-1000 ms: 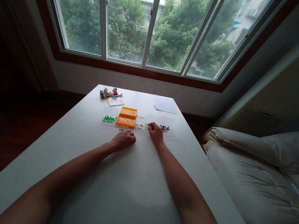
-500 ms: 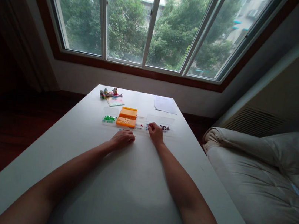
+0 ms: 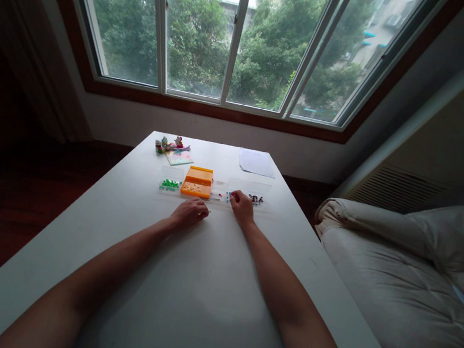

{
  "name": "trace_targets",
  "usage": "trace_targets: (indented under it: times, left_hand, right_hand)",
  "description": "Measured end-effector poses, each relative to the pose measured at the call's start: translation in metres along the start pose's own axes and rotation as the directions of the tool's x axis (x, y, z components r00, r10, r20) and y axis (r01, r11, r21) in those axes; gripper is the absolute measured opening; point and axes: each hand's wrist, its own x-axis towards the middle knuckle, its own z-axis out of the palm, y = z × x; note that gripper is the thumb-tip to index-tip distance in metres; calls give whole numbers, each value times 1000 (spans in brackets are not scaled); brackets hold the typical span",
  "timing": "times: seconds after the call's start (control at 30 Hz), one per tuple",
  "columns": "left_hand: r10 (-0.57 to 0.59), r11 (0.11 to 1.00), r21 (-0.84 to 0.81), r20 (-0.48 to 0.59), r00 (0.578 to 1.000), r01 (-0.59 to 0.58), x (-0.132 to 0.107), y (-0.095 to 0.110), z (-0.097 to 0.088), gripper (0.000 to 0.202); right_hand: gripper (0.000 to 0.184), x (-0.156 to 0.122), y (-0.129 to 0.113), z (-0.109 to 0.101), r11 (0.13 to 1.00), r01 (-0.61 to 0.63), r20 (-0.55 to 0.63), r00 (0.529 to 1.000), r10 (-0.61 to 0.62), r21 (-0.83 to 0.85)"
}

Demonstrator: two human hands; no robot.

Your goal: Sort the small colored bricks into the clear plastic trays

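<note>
My left hand [image 3: 190, 212] rests low over the table just in front of an open orange case [image 3: 198, 181]. Its fingers are curled together, and a tiny pale bit shows at the fingertips, too small to name. My right hand [image 3: 241, 206] is at a clear plastic box, thumb and fingers pinched over its left part; whatever is between them is hidden. Dark small beads [image 3: 255, 199] lie in that box, right of my fingers. Left of the orange case, green beads [image 3: 170, 184] fill another clear box. A few red bits [image 3: 219, 195] lie between my hands.
Small colourful figures [image 3: 170, 145] and a pastel card [image 3: 179, 157] sit at the table's far left. White paper sheets [image 3: 256, 162] lie at the far right. A beige couch [image 3: 373, 276] stands right of the white table [image 3: 213, 299], and a window is beyond.
My left hand has shifted slightly up and left, covering small blue bits that showed above it. My right hand stays in nearly the same place, still pinched.
</note>
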Motion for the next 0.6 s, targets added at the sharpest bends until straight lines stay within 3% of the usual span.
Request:
trace_targets:
  times: [0.2, 0.33, 0.43, 0.6]
  left_hand:
    - [-81, 995, -69, -95, 992, 74, 1, -8, -6, 16]
    - [-205, 975, -127, -214, 955, 181, 1, -29, -20, 18]
    - [-351, 933, -193, -319, 880, 302, -3, -57, -31, 19]
    - [-599, 797, -369, -385, 702, 478, -18, -105, -43, 25]
  right_hand:
    - [19, 0, 1, 1, 1000, -1, 1, 1000, 1, 0]
    - [19, 0, 3, 3, 1000, 6, -5, 1000, -6, 14]
    - [19, -1, 3, 3, 1000, 3, -1, 1000, -3, 18]
    - [20, -1, 1, -1, 1000, -13, 12, 1000, 13, 14]
